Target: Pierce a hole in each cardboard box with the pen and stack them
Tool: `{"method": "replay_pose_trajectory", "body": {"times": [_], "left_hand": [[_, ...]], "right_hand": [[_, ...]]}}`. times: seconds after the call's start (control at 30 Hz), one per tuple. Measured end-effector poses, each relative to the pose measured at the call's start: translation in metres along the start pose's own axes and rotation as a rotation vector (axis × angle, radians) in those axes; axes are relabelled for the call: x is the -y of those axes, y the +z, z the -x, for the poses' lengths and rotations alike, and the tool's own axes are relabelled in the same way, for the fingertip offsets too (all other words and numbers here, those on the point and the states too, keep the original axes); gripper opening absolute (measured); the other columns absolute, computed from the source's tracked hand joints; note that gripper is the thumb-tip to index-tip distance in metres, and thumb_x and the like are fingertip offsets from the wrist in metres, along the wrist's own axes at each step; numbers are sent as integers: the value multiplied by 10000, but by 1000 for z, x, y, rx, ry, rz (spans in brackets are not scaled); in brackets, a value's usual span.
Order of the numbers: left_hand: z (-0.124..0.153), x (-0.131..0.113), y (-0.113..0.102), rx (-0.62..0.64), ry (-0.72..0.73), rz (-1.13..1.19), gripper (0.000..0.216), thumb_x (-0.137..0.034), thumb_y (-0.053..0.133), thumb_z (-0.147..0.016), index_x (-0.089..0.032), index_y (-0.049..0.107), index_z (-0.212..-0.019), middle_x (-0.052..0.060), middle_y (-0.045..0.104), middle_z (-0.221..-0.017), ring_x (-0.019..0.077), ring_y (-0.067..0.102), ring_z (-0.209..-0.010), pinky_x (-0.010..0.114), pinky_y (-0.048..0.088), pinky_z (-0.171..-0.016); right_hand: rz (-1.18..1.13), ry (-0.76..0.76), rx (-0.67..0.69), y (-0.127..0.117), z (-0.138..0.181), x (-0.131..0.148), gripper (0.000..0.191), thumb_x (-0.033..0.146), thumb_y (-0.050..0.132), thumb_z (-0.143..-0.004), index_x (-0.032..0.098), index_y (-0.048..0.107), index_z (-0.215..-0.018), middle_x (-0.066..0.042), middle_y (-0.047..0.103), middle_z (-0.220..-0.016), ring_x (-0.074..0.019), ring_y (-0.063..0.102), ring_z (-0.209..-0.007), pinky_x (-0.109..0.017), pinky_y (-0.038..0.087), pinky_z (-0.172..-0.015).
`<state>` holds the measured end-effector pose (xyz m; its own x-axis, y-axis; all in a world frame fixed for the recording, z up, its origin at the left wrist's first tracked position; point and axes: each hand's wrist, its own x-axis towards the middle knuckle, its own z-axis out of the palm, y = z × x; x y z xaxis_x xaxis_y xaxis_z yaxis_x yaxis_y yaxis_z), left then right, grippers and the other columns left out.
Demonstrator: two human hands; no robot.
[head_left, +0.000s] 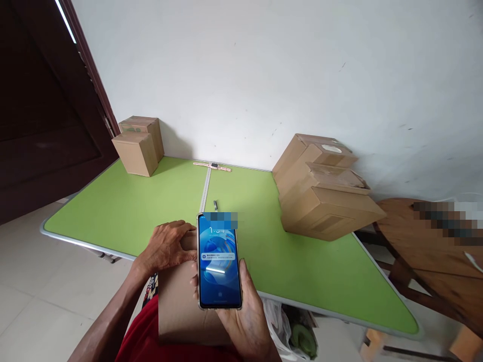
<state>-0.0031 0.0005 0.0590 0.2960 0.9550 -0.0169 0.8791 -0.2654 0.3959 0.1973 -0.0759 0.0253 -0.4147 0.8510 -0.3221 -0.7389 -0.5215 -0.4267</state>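
My right hand (249,314) is wrapped round a smartphone (220,281) in a clear case, held upright facing me. Its lit lock screen shows a blue wallpaper and a notification bar. Below and behind the phone stands a cardboard box (177,306), close to my body at the table's near edge. My left hand (168,245) lies on top of this box, thumb and fingers spread, the fingertips partly hidden by the phone. Just beyond the phone, a small dark metallic piece (215,204) lies on the green table (173,193); its kind is unclear.
A watch with a pink strap (214,165) lies at the table's back edge. Cardboard boxes stand back left (132,153) and in a larger group at right (332,208). A wooden round table (426,251) adjoins on the right, and a plastic bag (277,322) sits below.
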Motion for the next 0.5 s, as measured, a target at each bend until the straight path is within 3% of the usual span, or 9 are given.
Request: {"method": "replay_pose_trajectory", "body": {"times": [0.17,0.3,0.4,0.5], "left_hand": [[0,1,-1,18,-2,25,487,-623,733,-906,-248,745,-1217,66,803,-1162,324,753,-1062,382,469,-832],[-1,2,1,7,0,39,515,-615,780,-872,-277,747,-1260,50,807,-1189,325,751,-1079,392,483,-862],[-1,3,2,-9,-14,31,498,-610,790,-865,-278,757,-1234,48,805,-1189,325,748,-1068,408,489,-882],[-2,3,3,-15,-9,38,504,-609,784,-871,-273,758,-1245,55,806,-1195,323,745,-1077,410,491,-892]], "right_hand": [[21,-44,-4,-5,2,13,659,725,822,-819,146,846,-1131,-137,855,-1069,-298,809,-893,-402,630,-834],[73,-140,-79,-22,-8,39,655,734,850,-773,185,842,-1131,-133,852,-1122,-325,816,-943,-436,639,-849],[194,-280,-216,-50,-28,60,680,730,869,-741,200,807,-1162,-135,850,-1122,-335,819,-957,-460,643,-849],[362,-395,-417,-84,-51,74,653,688,883,-703,191,765,-1109,-110,853,-971,-345,820,-948,-479,645,-850]]}}
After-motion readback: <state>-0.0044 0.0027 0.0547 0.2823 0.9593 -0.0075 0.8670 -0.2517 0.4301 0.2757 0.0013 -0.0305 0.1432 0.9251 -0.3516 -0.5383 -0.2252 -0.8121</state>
